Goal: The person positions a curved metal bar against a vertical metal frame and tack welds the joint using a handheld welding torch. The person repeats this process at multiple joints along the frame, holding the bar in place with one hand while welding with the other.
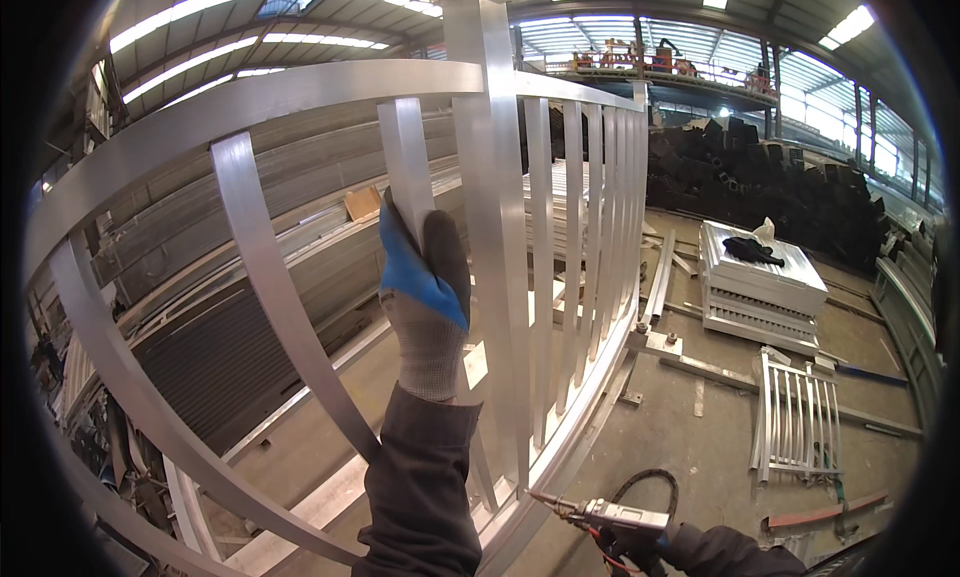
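Observation:
An upright aluminium railing (pixel 497 237) with a row of vertical bars fills the left and middle of the head view. My left hand (pixel 425 267), in a grey and blue work glove, is closed around one bar (pixel 408 147) below the top rail. Low on the right, my right hand (pixel 640 552), in a dark glove, grips a welding torch (pixel 625 517) with a pointed tip, a black cable and a red wire. Its tip points left, at the foot of the thick post, close to the bottom rail; whether it touches cannot be seen.
Stacked pale panels (pixel 765 277) with a dark cloth on top stand on the floor at right. A small barred frame (pixel 798 417) lies nearer. Metal beams (pixel 720 372) cross the floor. Dark profiles (pixel 760 167) are piled at the back, and long metal stock (pixel 200 227) lies behind the railing.

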Demonstrator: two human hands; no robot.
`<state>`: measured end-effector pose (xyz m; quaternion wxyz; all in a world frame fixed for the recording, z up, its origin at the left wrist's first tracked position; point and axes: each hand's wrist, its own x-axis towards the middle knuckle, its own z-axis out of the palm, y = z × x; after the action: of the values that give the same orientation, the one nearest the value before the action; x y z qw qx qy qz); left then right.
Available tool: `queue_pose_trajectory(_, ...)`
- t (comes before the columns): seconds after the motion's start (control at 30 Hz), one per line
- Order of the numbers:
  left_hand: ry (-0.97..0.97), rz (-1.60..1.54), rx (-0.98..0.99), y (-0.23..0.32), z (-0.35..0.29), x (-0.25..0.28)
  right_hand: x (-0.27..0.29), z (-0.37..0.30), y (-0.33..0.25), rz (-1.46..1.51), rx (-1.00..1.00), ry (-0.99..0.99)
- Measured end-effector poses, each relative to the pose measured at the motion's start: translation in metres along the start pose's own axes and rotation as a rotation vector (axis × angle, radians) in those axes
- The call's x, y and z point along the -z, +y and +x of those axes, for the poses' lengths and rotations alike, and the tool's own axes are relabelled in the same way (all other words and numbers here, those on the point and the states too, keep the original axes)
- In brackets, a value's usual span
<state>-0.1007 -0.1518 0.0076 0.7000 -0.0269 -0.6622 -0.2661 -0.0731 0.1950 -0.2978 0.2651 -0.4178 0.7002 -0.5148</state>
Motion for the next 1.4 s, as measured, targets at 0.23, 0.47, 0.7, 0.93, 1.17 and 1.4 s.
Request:
queue_pose_trajectory(0.23, -0.032, -0.037, 0.081, 0.009, -0.001, 0.003, 0.051, 0.004, -0.064, -0.283, 0.153, 0.105)
queue_pose_trajectory(0.47, -0.023, -0.093, 0.023, 0.014, 0.001, 0.005, 0.096, 0.003, -0.148, -0.634, 0.335, 0.213)
queue_pose_trajectory(0.7, 0.091, -0.054, -0.059, 0.005, 0.001, 0.002, 0.127, -0.009, -0.239, -1.043, 0.482, 0.301)
queue_pose_trajectory(0.93, 0.094, -0.044, -0.026, 0.004, -0.002, 0.004, 0.112, -0.003, -0.316, -1.303, 0.72, 0.495)
queue_pose_trajectory(1.17, 0.044, 0.046, 0.057, 0.001, -0.005, 0.005, 0.086, 0.014, -0.379, -1.74, 0.602, 0.404)
queue_pose_trajectory(1.4, 0.052, 0.057, 0.048, -0.003, -0.008, 0.003, 0.078, 0.036, -0.392, -1.818, 0.775, 0.411)
